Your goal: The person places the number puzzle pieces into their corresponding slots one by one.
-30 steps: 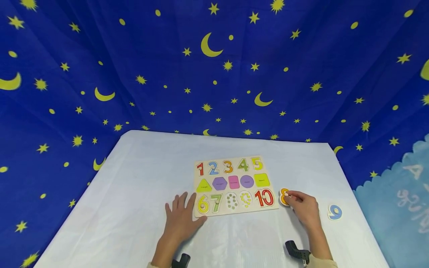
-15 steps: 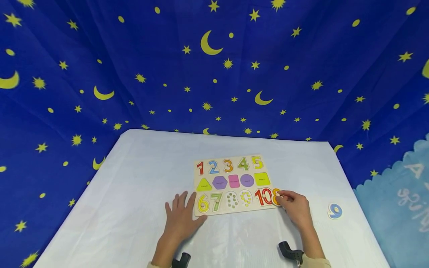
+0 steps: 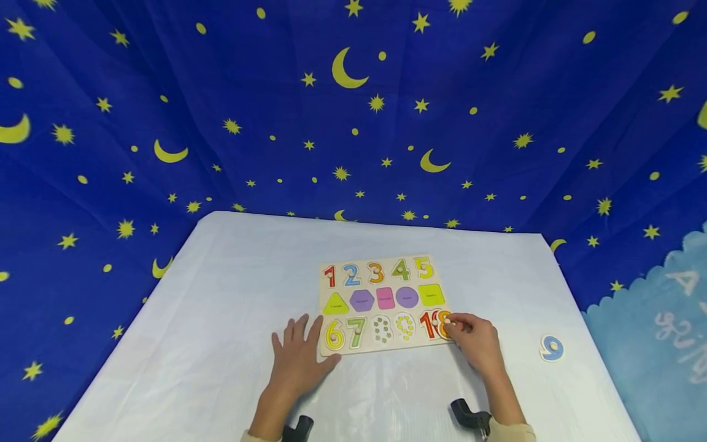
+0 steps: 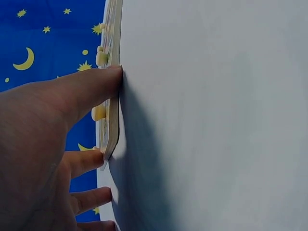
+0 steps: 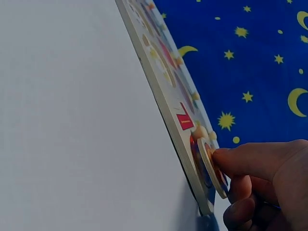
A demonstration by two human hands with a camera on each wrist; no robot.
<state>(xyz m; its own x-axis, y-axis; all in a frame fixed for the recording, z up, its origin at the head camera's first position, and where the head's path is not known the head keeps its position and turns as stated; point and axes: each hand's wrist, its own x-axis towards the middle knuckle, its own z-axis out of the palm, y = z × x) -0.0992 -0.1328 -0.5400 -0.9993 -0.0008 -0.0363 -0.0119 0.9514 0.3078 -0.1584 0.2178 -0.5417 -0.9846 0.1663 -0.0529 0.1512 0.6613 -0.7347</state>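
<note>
A wooden number puzzle board (image 3: 386, 348) lies on the white table, with knobbed pieces 1 to 7 and 10 in it. The 8 and 9 recesses show printed dots. My right hand (image 3: 479, 344) pinches the orange number 8 puzzle piece (image 3: 444, 326) by its knob, above the red 10 piece (image 3: 426, 326), partly covering it. In the right wrist view the 8 piece (image 5: 210, 167) is tilted close over the board. At the board's lower left corner rests my left hand (image 3: 298, 363), fingers spread; its thumb (image 4: 96, 86) touches the board's edge.
A blue number 9 piece (image 3: 552, 348) lies on the white table (image 3: 232, 294) to the right of my right hand. Behind the table hangs a blue curtain (image 3: 287, 123) with moons and stars. Black devices (image 3: 469, 414) sit at both wrists.
My right hand has carried the 8 piece leftward, from beside the board to over the 10. The left hand stays at the board's corner.
</note>
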